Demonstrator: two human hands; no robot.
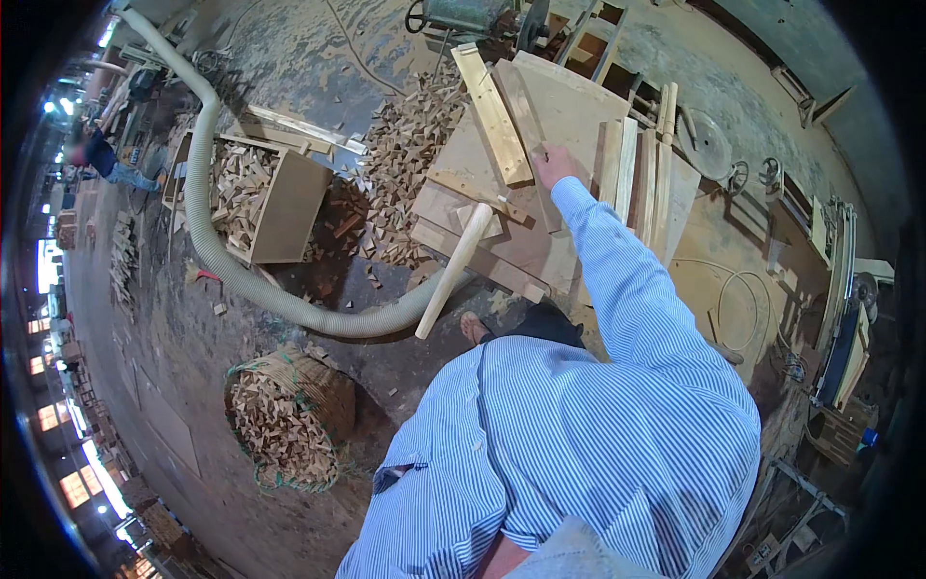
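Observation:
My right hand (554,166) reaches over a plywood-topped work table (463,145), fingers curled at the edge of a grayish board (513,101); what they hold, if anything, is too small to make out. Beside that board lies a pale plank with knots (482,96). Several narrow strips (627,169) lie side by side to the right of my hand. A light wooden bar (439,299) rests slanted across the table's near left corner, near a small drilled strip (453,188). My left hand is not in view.
A ribbed hose (318,318) curves across the floor past a box of offcuts (289,207). A heap of small offcuts (386,145) lies left of the table, a full basket (328,405) nearer me. Machinery (463,14) stands beyond; another person (101,154) is at far left.

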